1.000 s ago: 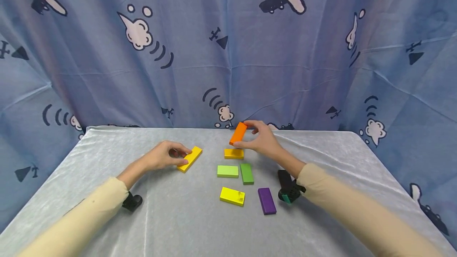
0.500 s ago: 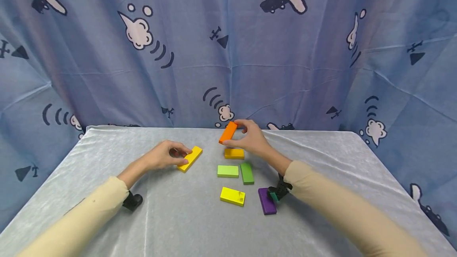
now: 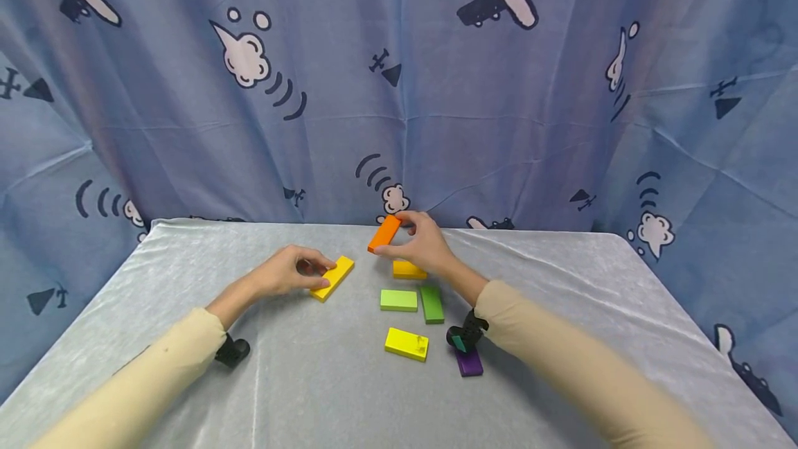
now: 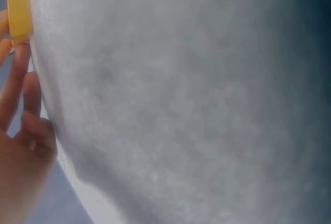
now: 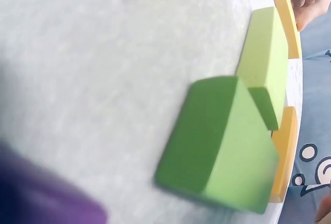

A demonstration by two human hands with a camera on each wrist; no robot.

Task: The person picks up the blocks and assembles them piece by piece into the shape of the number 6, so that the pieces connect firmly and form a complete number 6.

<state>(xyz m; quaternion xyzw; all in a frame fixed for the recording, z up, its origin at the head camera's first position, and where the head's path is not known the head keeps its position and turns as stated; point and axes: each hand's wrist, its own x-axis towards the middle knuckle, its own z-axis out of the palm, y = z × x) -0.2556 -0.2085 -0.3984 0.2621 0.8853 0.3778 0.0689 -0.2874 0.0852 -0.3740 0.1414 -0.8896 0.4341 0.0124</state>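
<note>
On the left of the table, my left hand [image 3: 283, 273] pinches a yellow-orange block [image 3: 339, 274] between thumb and fingers; it lies slantwise on the cloth. The left wrist view catches the same block [image 4: 20, 14] at its upper left edge. My right hand [image 3: 427, 244] grips an orange block [image 3: 383, 233] by its two ends near the back edge, apparently above the cloth. Just below that hand lies an amber block [image 3: 409, 270], partly covered by it. The orange block is out of the right wrist view.
Nearer lie a light green block [image 3: 399, 300], a green block [image 3: 431, 304] and a yellow block [image 3: 406, 344]. A purple block [image 3: 470, 363] is half hidden beneath the right wrist camera [image 3: 466, 332]. A blue patterned curtain [image 3: 337, 89] hangs behind the grey cloth-covered table [image 3: 299, 380].
My right hand has moved left with the orange block, toward the left hand. Its wrist camera now covers part of the purple block. The left hand has stayed in place on its block.
</note>
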